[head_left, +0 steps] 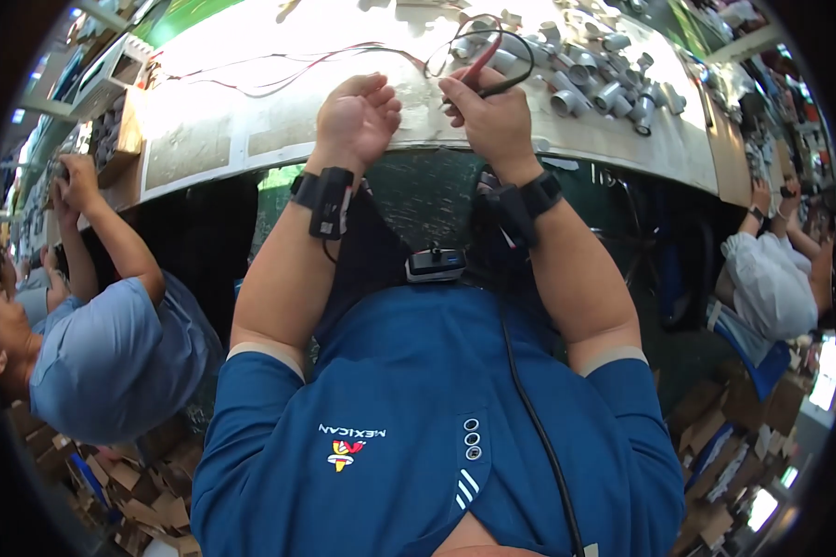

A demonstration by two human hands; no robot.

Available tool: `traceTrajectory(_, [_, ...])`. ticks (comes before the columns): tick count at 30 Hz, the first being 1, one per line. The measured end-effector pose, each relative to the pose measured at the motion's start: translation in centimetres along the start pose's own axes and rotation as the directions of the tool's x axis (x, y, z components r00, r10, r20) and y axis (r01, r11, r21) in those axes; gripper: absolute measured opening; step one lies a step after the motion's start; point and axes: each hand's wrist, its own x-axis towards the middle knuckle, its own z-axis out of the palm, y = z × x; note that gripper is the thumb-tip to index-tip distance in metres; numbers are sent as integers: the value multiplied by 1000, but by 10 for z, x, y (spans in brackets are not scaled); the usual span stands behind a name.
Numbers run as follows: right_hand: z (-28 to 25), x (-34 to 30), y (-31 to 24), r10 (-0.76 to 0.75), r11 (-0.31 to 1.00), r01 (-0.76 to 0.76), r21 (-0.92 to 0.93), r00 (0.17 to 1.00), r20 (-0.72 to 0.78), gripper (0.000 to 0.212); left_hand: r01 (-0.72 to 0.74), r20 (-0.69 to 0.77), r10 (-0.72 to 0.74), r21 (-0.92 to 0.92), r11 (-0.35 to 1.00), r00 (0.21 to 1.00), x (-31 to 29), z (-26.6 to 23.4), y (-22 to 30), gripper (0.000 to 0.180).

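Note:
My right hand (494,121) is closed round a pair of test probes with a red handle (479,67) and a black handle (509,84). Their tips point down toward the near edge of the table, and the leads loop above the hand. Palm up and loosely curled, my left hand (358,121) hovers near the table edge with nothing visible in it. Thin red and black wires (307,58) run leftward across the white table (288,116). Beyond my right hand lies a heap of grey-white cylindrical parts (585,79).
A white box-shaped device (112,70) stands at the far left. A co-worker in a blue shirt (112,362) sits to my left, and another in white (771,278) to my right. Cardboard pieces (149,492) lie behind on both sides. A black cable (539,418) runs down my shirt.

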Motion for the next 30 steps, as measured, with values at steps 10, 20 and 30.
traceTrajectory(10, [2, -3, -39, -387, 894, 425, -138, 891, 239, 13, -193, -70, 195, 30, 981, 978, 36, 44, 10, 12])
traceTrajectory(20, [-57, 14, -9, 209, 978, -210, 17, 976, 66, 15, -391, 315, 271, 869, 302, 909, -56, 58, -36, 25])
traceTrajectory(30, [-44, 49, 0, -315, 846, 230, -481, 943, -104, 20, 94, 167, -314, 736, 671, 935, -74, 113, -89, 45])
